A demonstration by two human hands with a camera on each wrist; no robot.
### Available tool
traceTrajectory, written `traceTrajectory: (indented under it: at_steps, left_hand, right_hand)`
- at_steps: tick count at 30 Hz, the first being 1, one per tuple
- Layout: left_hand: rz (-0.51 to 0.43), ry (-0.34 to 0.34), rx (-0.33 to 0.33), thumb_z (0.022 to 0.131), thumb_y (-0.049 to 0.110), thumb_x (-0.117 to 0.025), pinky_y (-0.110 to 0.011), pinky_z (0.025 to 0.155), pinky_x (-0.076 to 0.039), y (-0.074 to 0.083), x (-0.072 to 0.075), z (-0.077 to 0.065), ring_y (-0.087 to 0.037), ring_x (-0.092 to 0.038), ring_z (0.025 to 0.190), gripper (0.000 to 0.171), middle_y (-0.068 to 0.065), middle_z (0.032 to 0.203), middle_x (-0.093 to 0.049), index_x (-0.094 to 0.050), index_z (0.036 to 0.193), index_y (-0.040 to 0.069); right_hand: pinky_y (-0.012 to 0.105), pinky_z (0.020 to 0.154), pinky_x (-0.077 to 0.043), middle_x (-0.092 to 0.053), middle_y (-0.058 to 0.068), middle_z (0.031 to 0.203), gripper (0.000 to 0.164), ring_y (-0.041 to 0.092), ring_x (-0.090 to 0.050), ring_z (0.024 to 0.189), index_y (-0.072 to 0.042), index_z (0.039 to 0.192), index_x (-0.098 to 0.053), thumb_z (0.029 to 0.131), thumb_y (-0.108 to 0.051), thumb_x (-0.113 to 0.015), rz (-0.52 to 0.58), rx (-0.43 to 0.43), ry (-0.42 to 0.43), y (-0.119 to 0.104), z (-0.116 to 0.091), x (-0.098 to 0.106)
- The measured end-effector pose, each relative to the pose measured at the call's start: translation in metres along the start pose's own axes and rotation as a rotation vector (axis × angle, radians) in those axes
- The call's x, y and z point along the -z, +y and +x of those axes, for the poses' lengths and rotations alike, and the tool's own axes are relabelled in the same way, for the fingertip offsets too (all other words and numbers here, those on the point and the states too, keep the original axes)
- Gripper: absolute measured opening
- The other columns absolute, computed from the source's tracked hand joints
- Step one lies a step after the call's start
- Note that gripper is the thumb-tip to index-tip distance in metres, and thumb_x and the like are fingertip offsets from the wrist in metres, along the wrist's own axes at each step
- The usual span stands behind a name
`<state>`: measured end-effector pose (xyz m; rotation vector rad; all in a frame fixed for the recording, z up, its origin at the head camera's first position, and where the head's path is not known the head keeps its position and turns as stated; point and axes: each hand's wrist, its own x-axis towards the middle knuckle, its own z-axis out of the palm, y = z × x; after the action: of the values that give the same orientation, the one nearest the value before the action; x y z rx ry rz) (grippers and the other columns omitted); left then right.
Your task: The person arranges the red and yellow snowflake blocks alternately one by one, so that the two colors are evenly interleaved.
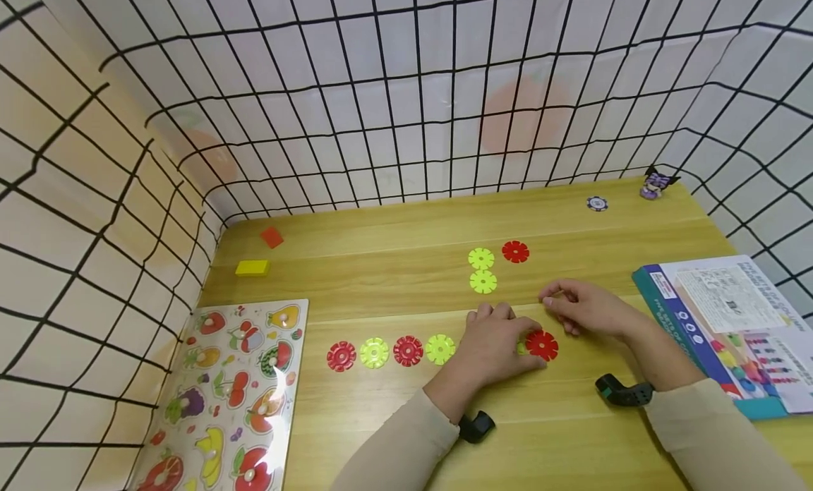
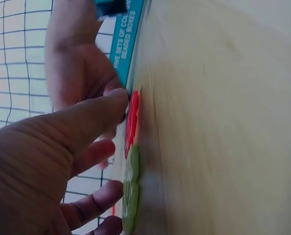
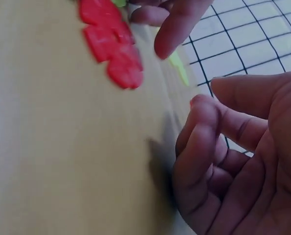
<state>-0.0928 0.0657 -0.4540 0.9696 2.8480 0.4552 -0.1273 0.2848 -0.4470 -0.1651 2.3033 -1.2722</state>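
Observation:
My left hand [image 1: 492, 339] lies over the right part of a row of notched plastic discs. Its thumb and forefinger reach the edge of the red disc [image 1: 542, 345] at the row's right end, apart from each other. Partly under those fingers is a yellow-green disc [image 1: 522, 346]; the palm hides more of the row. To the left, a yellow-green disc [image 1: 440, 349] and a red disc [image 1: 408, 350] lie flat. Just right of the row hovers my right hand [image 1: 591, 307], fingers loosely bent, with nothing visible between thumb and fingers [image 3: 199, 132].
Two yellow-green discs [image 1: 483, 281] and a red disc [image 1: 515, 252] lie farther back. A fruit puzzle board [image 1: 298, 350] is at left, near a yellow block [image 1: 252, 268] and an orange piece [image 1: 272, 237]. A box [image 1: 730, 329] lies right; black wire mesh [image 1: 394, 75] encloses the table.

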Motion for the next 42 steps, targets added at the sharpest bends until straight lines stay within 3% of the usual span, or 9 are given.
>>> traceTrajectory:
  at_steps: [4,7,15,21,25,33,42]
  left_hand:
    - [0.029,0.006,0.005,0.073,0.065,-0.062,-0.028,0.067,-0.026,0.002,-0.003,0.004,-0.012,-0.034,0.083,0.043,0.009,0.094,-0.046,-0.063,0.110,0.044]
    - [0.026,0.005,0.012,0.074,0.064,-0.062,-0.028,0.066,-0.026,0.002,-0.004,0.006,-0.012,-0.033,0.082,0.039,0.009,0.094,-0.045,-0.064,0.108,0.044]
    - [-0.004,-0.001,0.032,0.072,0.065,-0.063,-0.028,0.065,-0.025,0.001,-0.005,0.008,-0.011,-0.033,0.082,0.038,0.010,0.092,-0.045,-0.064,0.106,0.047]
    - [-0.012,-0.004,0.028,0.072,0.065,-0.063,-0.028,0.065,-0.025,0.000,-0.005,0.007,-0.010,-0.033,0.081,0.039,0.011,0.088,-0.044,-0.064,0.107,0.048]
    - [-0.009,-0.003,0.022,0.072,0.066,-0.062,-0.028,0.064,-0.025,0.001,-0.006,0.008,-0.010,-0.033,0.080,0.039,0.012,0.086,-0.044,-0.064,0.107,0.048]
    - [-0.006,-0.008,0.029,0.072,0.066,-0.062,-0.028,0.065,-0.025,0.000,-0.007,0.009,-0.010,-0.033,0.079,0.040,0.012,0.084,-0.044,-0.063,0.108,0.049]
    - [-0.010,-0.012,0.037,0.072,0.066,-0.062,-0.028,0.065,-0.026,-0.001,-0.008,0.009,-0.010,-0.033,0.079,0.039,0.012,0.084,-0.045,-0.063,0.107,0.049]
  right_hand:
    - [0.032,0.056,-0.039,-0.052,0.008,0.074,0.035,0.024,-0.050,0.063,-0.014,0.111,-0.058,0.089,-0.042,-0.058,-0.211,0.043,0.053,-0.014,0.018,0.001]
    - [0.033,0.060,-0.037,-0.052,0.005,0.077,0.032,0.021,-0.047,0.068,-0.017,0.111,-0.059,0.086,-0.037,-0.064,-0.314,0.094,0.035,-0.023,0.038,0.001]
    - [0.033,0.062,-0.039,-0.051,0.002,0.076,0.044,0.017,-0.046,0.067,-0.025,0.126,-0.055,0.084,-0.023,-0.069,-0.456,0.239,-0.165,-0.046,0.081,0.007]
    - [0.030,0.058,-0.035,-0.047,0.001,0.070,0.050,0.015,-0.042,0.061,-0.032,0.132,-0.050,0.085,-0.025,-0.067,-0.556,0.249,-0.268,-0.058,0.097,0.003]
    - [0.031,0.058,-0.034,-0.046,0.003,0.072,0.050,0.016,-0.041,0.063,-0.032,0.132,-0.050,0.085,-0.024,-0.067,-0.571,0.232,-0.304,-0.061,0.098,0.001]
    - [0.031,0.059,-0.034,-0.046,0.004,0.072,0.040,0.017,-0.042,0.064,-0.030,0.120,-0.055,0.083,-0.025,-0.070,-0.549,0.194,-0.272,-0.060,0.098,0.002]
    - [0.031,0.060,-0.035,-0.046,0.005,0.074,0.041,0.018,-0.043,0.067,-0.028,0.121,-0.054,0.083,-0.022,-0.069,-0.561,0.169,-0.277,-0.062,0.099,0.000]
